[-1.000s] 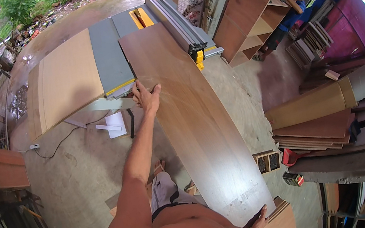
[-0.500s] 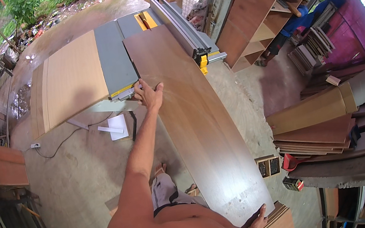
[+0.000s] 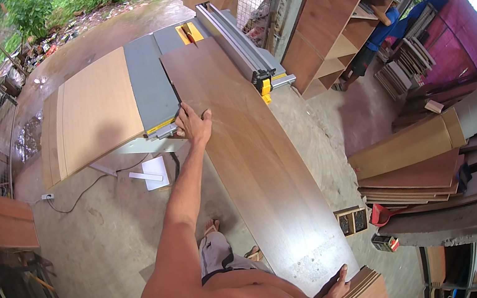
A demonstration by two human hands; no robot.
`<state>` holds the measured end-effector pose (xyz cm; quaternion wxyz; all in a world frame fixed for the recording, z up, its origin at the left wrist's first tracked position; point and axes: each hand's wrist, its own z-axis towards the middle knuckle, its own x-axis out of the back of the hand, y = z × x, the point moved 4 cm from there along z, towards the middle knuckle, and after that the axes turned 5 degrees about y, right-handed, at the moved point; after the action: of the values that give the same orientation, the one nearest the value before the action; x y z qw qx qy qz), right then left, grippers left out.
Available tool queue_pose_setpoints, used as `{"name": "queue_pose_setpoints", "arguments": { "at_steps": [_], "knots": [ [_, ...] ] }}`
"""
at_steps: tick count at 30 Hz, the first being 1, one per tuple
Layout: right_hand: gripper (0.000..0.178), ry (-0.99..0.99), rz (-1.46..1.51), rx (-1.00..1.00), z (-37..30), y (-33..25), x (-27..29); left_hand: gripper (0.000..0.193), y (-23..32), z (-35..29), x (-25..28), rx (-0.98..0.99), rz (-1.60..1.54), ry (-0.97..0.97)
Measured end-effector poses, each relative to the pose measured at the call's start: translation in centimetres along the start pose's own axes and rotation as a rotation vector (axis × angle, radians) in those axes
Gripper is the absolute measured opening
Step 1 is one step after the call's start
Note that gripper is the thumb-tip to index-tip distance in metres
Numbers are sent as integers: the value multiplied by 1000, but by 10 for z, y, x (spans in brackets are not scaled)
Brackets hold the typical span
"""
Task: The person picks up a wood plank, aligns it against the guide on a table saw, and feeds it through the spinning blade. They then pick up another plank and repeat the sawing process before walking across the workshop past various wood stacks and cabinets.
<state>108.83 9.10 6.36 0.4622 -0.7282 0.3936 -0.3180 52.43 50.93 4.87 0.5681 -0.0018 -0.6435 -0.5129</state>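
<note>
A long brown wooden board (image 3: 259, 158) stretches from near my body onto a grey table saw (image 3: 147, 76), its far end just short of the yellow insert (image 3: 189, 33) around the blade. Along its right side runs the metal rip fence (image 3: 237, 48). My left hand (image 3: 193, 125) grips the board's left edge beside the saw's front rail, thumb on the top face. At the near right corner my right hand (image 3: 336, 289) holds the board's end, thumb above and the other fingers mostly hidden beneath.
A pale wooden panel (image 3: 95, 103) extends the saw table leftward. A black cable (image 3: 80, 204) and a white sheet (image 3: 155, 173) lie on the concrete floor. At right are an open wooden cabinet (image 3: 334, 25), a person in blue (image 3: 379, 30) behind it, and stacked boards (image 3: 413, 173).
My view has shifted slightly. Both hands keep the same grip, and the board shows hardly any movement against the saw.
</note>
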Motion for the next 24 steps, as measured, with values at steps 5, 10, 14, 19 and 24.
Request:
{"name": "queue_pose_setpoints", "arguments": {
  "at_steps": [5, 10, 14, 19, 24],
  "knots": [
    [80, 35, -44, -43, -12, -9, -12, 100, 1, 9, -1, -9, -6, -11],
    [85, 15, -17, -71, -21, -14, -26, 97, 1, 17, -3, -51, 23, 32],
    [84, 12, -24, -110, -22, -13, -33, 94, 2, 25, -5, -90, 6, 53],
    [80, -43, 17, -80, -15, -5, -38, 90, 4, 33, -6, -105, 80, 59],
    [74, -41, 37, -105, -13, 1, -43, 88, 5, 41, -8, -95, 93, 39]
  ]
}}
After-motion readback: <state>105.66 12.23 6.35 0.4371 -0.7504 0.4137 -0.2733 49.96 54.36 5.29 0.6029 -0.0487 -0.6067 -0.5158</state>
